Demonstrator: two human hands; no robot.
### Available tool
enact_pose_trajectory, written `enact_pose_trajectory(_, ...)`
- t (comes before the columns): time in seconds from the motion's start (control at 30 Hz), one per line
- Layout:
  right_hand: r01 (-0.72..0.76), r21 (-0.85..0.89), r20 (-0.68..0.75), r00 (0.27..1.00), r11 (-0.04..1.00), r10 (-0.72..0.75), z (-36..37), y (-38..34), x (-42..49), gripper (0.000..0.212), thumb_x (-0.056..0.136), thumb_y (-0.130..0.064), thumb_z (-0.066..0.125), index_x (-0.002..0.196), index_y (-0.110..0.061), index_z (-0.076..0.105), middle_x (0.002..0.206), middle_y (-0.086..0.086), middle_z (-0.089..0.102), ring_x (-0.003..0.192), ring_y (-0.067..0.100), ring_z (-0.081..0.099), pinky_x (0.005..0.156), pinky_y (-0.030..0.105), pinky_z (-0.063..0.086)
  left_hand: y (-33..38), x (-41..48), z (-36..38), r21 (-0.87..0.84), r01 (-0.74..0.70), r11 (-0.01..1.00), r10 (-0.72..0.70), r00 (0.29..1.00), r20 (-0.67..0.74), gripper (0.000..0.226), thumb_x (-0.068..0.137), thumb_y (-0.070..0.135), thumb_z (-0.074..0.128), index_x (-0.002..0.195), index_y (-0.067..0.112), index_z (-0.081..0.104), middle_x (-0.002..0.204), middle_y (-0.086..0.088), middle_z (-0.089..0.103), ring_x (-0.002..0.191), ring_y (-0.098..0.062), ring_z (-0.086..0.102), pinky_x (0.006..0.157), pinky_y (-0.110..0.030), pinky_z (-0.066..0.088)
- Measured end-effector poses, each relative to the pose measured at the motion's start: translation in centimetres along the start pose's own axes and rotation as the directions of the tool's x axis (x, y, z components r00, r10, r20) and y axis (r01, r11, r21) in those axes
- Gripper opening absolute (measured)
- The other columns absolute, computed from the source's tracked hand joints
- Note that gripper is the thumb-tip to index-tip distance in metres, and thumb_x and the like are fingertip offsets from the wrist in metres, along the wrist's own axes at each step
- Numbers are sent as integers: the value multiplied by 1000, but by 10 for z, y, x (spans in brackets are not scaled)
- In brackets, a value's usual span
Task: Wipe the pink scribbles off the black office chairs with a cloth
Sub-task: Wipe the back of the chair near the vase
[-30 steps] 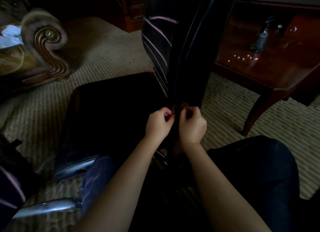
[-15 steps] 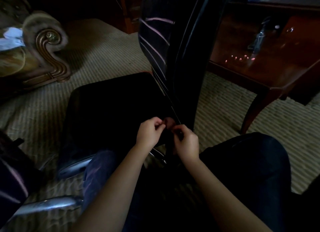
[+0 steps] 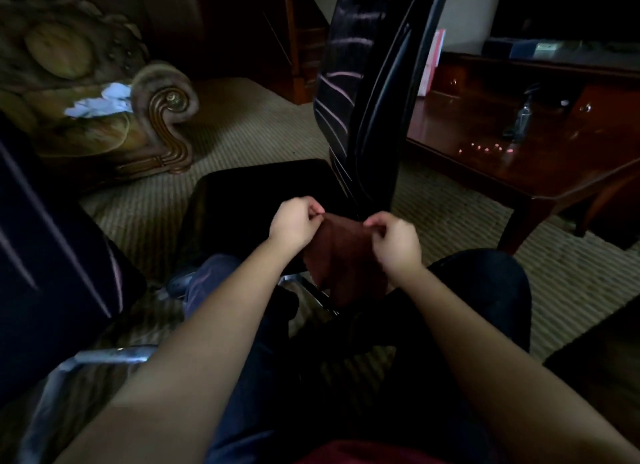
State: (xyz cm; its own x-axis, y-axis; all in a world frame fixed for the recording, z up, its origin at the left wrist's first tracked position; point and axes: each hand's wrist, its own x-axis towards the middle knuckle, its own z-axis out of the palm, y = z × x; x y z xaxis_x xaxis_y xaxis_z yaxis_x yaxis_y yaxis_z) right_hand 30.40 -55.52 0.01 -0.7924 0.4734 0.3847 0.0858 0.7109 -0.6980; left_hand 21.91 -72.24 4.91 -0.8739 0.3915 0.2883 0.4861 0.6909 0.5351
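Landmark = chair back [image 3: 367, 117].

- Black office chair: the back stands upright and is seen nearly edge-on, long axis running up and away from its foot. The seat [image 3: 256, 193] lies flat to the left of the back's foot.
- Second black chair [image 3: 52, 255], far left of the back. It's lying over and also has pink lines on it.
- Wooden bench [image 3: 485, 144] to the right of the back, well apart, with a spray bottle [image 3: 523, 115] standing on it.
- Cloth [image 3: 343, 255]: dark red, hanging just below the foot of the back and in front of it. It isn't touching the marked face.
- Hands: left hand [image 3: 294, 222] pinches the cloth's top left corner, right hand [image 3: 394, 240] pinches the top right. Fingers on both are curled onto the top edge, which is stretched between them.
- Pink scribbles [image 3: 341, 74]: slanted strokes on the face of the back that turns left, over the seat. They start a little above the foot and run up most of its height.

My read: the target lies up and forward of both hands, on the left-turned face. The left hand sits on that side, so it's the nearer one. The right hand is under the back's rear edge and would have to cross over. Wiping hasn't started, and the cloth likely needs bunching into one hand first.
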Motion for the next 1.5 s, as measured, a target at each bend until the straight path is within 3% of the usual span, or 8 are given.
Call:
enact_pose_trajectory(0.23, 185, 81, -57, 982, 979, -181, -62, -58, 6, 30, 85, 0, 52, 102, -18, 68, 94, 0, 70, 87, 15, 64, 78, 19, 43, 22, -34, -72, 123, -139, 983, 138, 990, 16, 37, 87, 9, 64, 123, 9, 63, 118, -8, 65, 102, -19, 63, 87, -15, 39)
enact_pose_trajectory(0.4, 230, 93, -39, 973, 969, -227, -64, -82, 9, 25, 88, -4, 53, 103, -19, 68, 100, 1, 70, 95, 17, 65, 85, 26, 49, 17, -48, -105, 214, -200, 956, 208, 978, -19, 44, 87, 11, 66, 130, 12, 58, 128, -8, 60, 111, -21, 59, 96, -20, 39)
enact_pose_trajectory(0.6, 238, 132, 46, 968, 962, -245, -19, -106, 36, 12, 88, -17, 64, 98, -21, 71, 98, 0, 72, 94, 15, 65, 82, 20, 46, -23, -31, -126, 206, -98, 974, 126, 984, -128, 20, 81, 11, 72, 101, 8, 72, 91, -7, 71, 81, -13, 62, 70, -11, 35)
enact_pose_trajectory(0.93, 158, 171, 100, 979, 972, -177, 146, -134, 179, 14, 85, -15, 64, 95, -20, 71, 90, 0, 74, 89, 19, 68, 77, 25, 49, -131, 140, -117, 106, 40, 993, -27, 992, -121, 5, 83, 13, 70, 87, 12, 73, 76, 7, 64, 71, -5, 58, 63, -2, 34)
enact_pose_trajectory(1.1, 79, 242, 44, 995, 967, -93, 196, -167, 283, 12, 86, -11, 62, 95, -12, 70, 89, 5, 73, 88, 22, 67, 78, 28, 49, -170, 261, -142, 53, 118, 992, -111, 986, -124, 7, 83, 16, 71, 88, 13, 73, 77, 8, 62, 75, -7, 59, 69, -12, 38)
enact_pose_trajectory(1.2, -12, 254, 77, 997, 967, -8, 189, -200, 327, 13, 89, -13, 62, 98, -11, 70, 89, 3, 71, 86, 18, 67, 79, 26, 50, -165, 309, -172, 7, 164, 986, -163, 982, -97, 6, 81, 15, 72, 87, 14, 73, 78, 5, 66, 77, -12, 64, 70, -14, 40)
enact_pose_trajectory(1.3, -68, 294, 108, 993, 953, 38, 161, -235, 365, 10, 91, -13, 61, 98, -13, 68, 81, -9, 65, 75, 0, 64, 70, 12, 48, -141, 346, -215, -19, 198, 980, -198, 976, -92, 6, 81, 17, 72, 86, 15, 72, 82, -3, 71, 80, -17, 67, 72, -20, 44)
enact_pose_trajectory(1.5, -82, 207, 75, 995, 975, 67, 39, -300, 425, 22, 91, -6, 55, 108, -11, 68, 95, -2, 69, 87, 10, 64, 76, 20, 50, -20, 396, -299, 61, 100, 993, -103, 994, 35, 13, 87, 25, 65, 97, 18, 69, 95, -7, 71, 91, -24, 66, 78, -29, 45)
